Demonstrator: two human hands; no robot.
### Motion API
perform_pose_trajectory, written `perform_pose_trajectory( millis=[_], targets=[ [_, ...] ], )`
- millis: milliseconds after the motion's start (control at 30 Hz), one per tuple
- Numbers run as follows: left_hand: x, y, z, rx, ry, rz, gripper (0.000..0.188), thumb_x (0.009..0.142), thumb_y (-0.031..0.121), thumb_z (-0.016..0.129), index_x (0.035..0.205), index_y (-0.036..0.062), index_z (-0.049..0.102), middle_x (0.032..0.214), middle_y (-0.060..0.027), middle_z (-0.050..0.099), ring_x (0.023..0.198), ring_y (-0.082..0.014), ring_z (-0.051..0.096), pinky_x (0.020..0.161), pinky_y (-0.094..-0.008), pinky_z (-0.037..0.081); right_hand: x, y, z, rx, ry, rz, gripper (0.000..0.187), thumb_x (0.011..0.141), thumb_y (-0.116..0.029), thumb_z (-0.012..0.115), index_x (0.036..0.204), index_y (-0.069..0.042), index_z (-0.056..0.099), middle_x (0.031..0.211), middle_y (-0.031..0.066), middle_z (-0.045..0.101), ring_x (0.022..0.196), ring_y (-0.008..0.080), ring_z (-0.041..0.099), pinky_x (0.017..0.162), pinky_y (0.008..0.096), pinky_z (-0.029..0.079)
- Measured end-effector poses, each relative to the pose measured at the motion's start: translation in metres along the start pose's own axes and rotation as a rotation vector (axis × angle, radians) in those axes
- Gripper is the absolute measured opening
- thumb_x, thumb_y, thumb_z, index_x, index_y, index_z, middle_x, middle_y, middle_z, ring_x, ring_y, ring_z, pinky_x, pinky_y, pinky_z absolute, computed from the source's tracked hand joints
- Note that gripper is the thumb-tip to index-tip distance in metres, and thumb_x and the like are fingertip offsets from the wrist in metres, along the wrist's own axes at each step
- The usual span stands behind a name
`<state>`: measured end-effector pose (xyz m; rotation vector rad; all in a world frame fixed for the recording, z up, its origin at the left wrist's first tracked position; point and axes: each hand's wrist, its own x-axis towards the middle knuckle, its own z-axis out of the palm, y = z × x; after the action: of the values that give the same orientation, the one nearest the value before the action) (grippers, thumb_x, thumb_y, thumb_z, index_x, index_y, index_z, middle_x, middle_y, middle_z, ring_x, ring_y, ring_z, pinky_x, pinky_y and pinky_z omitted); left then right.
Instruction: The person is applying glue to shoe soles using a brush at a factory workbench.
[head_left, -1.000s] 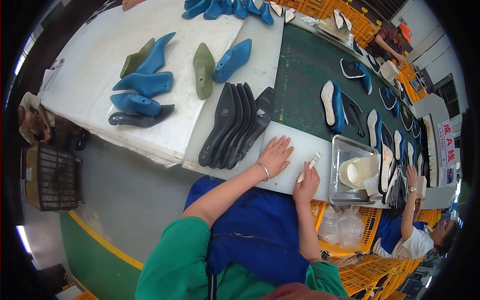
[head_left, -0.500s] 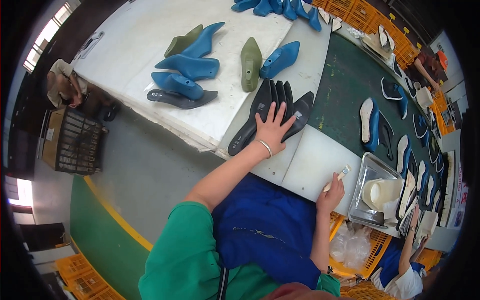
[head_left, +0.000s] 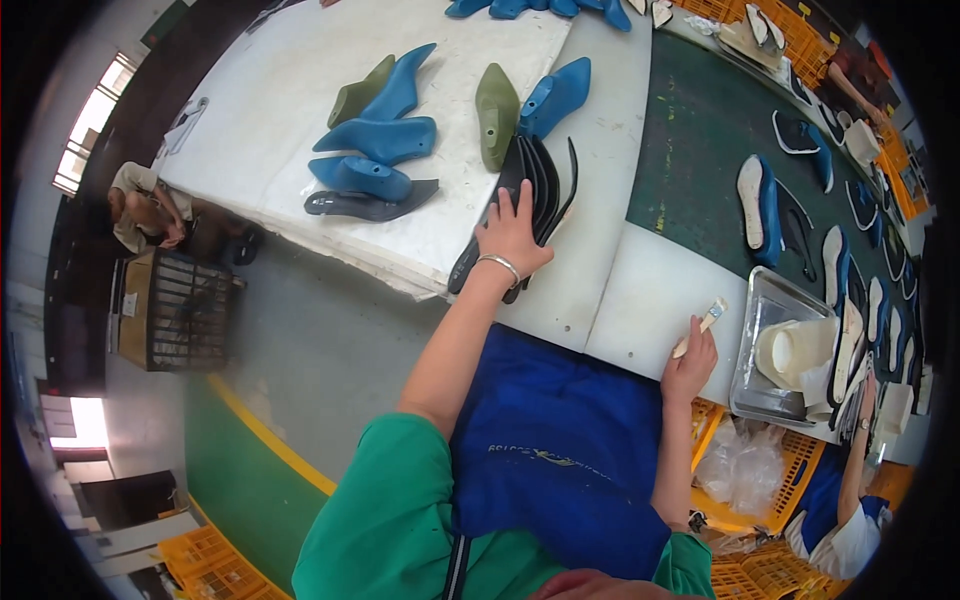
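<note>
On the white worktable (head_left: 620,190), head view: left hand (head_left: 512,238) lies spread, fingers splayed wide, palm down on a stack of black insoles (head_left: 535,185) that stand on edge and lean together near the table's front edge. A metal bangle (head_left: 499,263) sits on that wrist. Right hand (head_left: 690,362) is at the near edge of the table, closed around a small brush (head_left: 700,326) with a pale handle, bristle end pointing up and away; the brush tip hangs over bare white table, well apart from the insoles.

Just right of the brush: a metal tray (head_left: 765,300) holding a white tub (head_left: 797,350). Beyond the insoles: an olive shoe last (head_left: 497,112) touching a blue shoe last (head_left: 556,95); farther left a cluster of blue lasts (head_left: 372,150) on a black sole. Green mat (head_left: 700,130) to the right carries soles and blue lasts in a row.

Below: blue apron (head_left: 560,450), green sleeve (head_left: 390,520). Lower right, another person's arm (head_left: 855,460) reaches up by the tray. Far left, a seated person (head_left: 145,205) beside a wire crate (head_left: 180,310).
</note>
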<state>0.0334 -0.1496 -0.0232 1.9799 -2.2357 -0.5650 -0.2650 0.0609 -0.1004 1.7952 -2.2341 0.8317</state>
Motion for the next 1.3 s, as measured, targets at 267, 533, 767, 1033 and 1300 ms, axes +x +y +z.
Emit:
perform_pose_trajectory(
  millis=[267,533,767,1033,1300],
  targets=[
    [-0.05,0.023,0.027,0.095,0.056,0.285,0.117,0.063,0.031,0.082,0.156,0.0187,0.013,0.155,-0.0271,0.024,0.137,-0.0437,0.036,0.103,-0.0613,0.035,-0.002,0.002,-0.002,-0.015,0.009,0.023,0.051,0.086,-0.007,0.053,0.137,-0.006,0.052,0.124,0.0225,0.056,0.118,0.042,0.05,0.102,0.0494,0.036],
    [-0.054,0.012,0.011,-0.032,-0.006,0.459,0.102,0.077,0.055,0.072,0.155,0.0152,0.02,0.16,-0.0239,0.017,0.147,-0.0398,0.02,0.112,-0.0639,0.019,-0.001,0.0,-0.002,-0.001,0.023,0.0,0.05,0.086,-0.005,0.055,0.136,-0.006,0.053,0.121,0.0209,0.058,0.117,0.0418,0.051,0.101,0.0491,0.037],
    [0.0,-0.122,-0.036,0.143,0.491,0.121,0.073,0.076,0.024,0.073,0.142,0.0114,0.044,0.15,-0.02,0.035,0.144,-0.0399,0.023,0.11,-0.066,0.022,-0.005,0.005,-0.002,-0.027,-0.003,0.015,0.049,0.089,-0.007,0.053,0.139,-0.007,0.051,0.127,0.0199,0.057,0.121,0.04,0.05,0.104,0.048,0.035],
    [0.027,-0.316,-0.096,0.799,0.316,-0.251,0.056,0.086,0.018,0.061,0.139,0.0105,0.046,0.152,-0.0107,0.039,0.149,-0.0309,0.021,0.116,-0.0621,0.016,-0.001,0.003,-0.001,-0.033,-0.008,0.027,0.05,0.09,-0.008,0.052,0.14,-0.008,0.05,0.131,0.0194,0.056,0.125,0.0389,0.049,0.106,0.0469,0.034],
    [-0.001,-0.277,-0.111,0.491,0.189,0.149,0.036,0.08,0.026,0.07,0.108,0.0087,0.056,0.109,-0.0169,0.056,0.089,-0.038,0.062,0.074,-0.0468,0.052,-0.001,0.002,-0.005,-0.02,-0.014,0.049,0.055,0.084,-0.004,0.054,0.139,-0.008,0.05,0.13,0.0187,0.056,0.124,0.0381,0.048,0.106,0.0458,0.034]
  ],
)
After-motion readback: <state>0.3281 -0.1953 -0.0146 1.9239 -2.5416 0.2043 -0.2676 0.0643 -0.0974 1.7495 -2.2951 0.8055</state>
